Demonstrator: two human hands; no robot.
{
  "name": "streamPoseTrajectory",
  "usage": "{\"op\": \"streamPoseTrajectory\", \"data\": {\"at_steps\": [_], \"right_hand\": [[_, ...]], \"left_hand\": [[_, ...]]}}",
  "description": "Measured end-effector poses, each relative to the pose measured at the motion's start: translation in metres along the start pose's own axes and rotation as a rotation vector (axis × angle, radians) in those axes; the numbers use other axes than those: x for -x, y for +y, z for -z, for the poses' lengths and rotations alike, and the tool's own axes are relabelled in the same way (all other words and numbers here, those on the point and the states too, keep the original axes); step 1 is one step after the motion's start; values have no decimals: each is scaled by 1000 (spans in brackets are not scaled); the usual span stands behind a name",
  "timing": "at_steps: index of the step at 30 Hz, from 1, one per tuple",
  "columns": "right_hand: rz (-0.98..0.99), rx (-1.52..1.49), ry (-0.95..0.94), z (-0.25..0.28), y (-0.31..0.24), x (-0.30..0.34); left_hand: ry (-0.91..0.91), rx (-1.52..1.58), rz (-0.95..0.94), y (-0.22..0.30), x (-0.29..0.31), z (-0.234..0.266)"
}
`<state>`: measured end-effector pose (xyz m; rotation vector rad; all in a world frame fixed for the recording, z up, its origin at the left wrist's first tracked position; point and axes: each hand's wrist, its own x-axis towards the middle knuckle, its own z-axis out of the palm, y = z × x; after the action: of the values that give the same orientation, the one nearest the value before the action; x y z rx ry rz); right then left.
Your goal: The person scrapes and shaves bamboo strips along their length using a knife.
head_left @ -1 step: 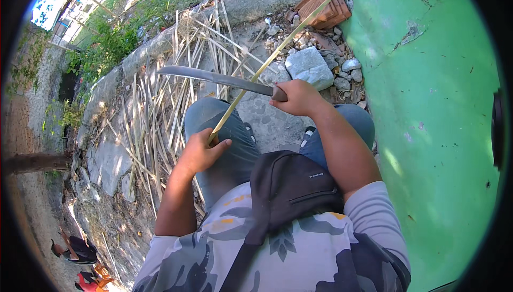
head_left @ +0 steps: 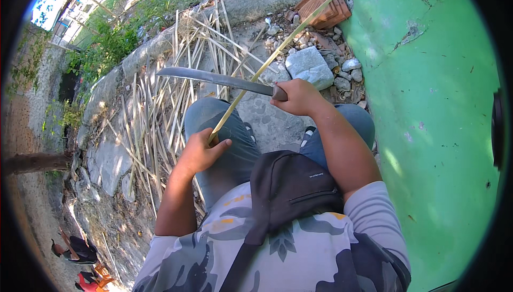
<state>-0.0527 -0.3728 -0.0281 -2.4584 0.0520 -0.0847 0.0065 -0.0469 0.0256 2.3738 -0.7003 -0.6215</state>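
Note:
My right hand [head_left: 299,97] is closed around the brown handle of a machete [head_left: 214,78], whose long grey blade points left. Between the closed fingers of my left hand [head_left: 203,152] is the near end of a long, pale yellow bamboo strip [head_left: 288,40]. The strip slants up and away to the right, past the block and rubble. Near the handle the blade crosses the strip; whether the edge bites into it I cannot tell. Both are held above the ground, in front of my bent knees.
Several cut strips [head_left: 152,115] lie in a loose heap to the left and ahead. Ahead right are a pale stone block [head_left: 310,68], rubble and stacked orange tiles [head_left: 324,9]. A green wall [head_left: 427,131] bounds the right side. Another person [head_left: 79,249] is far off at lower left.

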Motion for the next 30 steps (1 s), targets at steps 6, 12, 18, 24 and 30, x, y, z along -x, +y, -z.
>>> {"op": "streamPoseTrajectory", "data": {"at_steps": [6, 12, 18, 24, 30], "right_hand": [[-1, 23, 5, -3, 8, 1], [-12, 9, 8, -1, 2, 2], [3, 30, 47, -5, 4, 1], [35, 40, 73, -4, 5, 1], [18, 39, 54, -3, 4, 0]], "left_hand": [[-44, 12, 16, 4, -1, 2], [-29, 46, 32, -5, -2, 0], [-24, 42, 21, -3, -2, 0], [-33, 45, 37, 0, -1, 1], [-38, 67, 71, 2, -2, 1]]}}
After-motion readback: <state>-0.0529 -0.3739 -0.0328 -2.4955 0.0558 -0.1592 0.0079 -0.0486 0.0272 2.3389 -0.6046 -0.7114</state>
